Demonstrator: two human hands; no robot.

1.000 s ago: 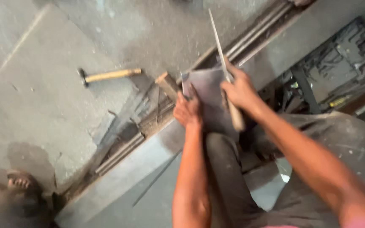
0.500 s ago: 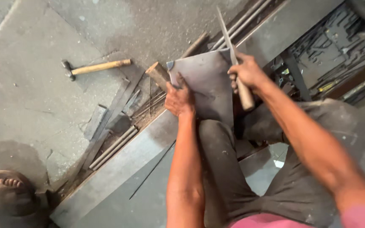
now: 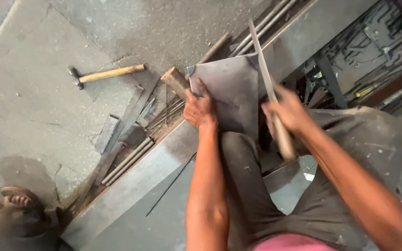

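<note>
The fingers of the left hand (image 3: pixel 201 109) are pressed flat on a grey metal sheet (image 3: pixel 231 95), which is propped against the knee. The right hand (image 3: pixel 287 111) is clamped round the wooden handle of a long flat file (image 3: pixel 262 62), whose blade is laid along the sheet's right edge. How much of the edge has been worked cannot be told; no finished edge is seen. 1 hammer (image 3: pixel 105 74) lies untouched on the concrete floor (image 3: pixel 33 69).

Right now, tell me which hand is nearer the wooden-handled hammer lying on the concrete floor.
Left. The left hand presses the grey metal sheet, right of the wooden-handled hammer; the right hand grips a long flat file farther off.
</note>
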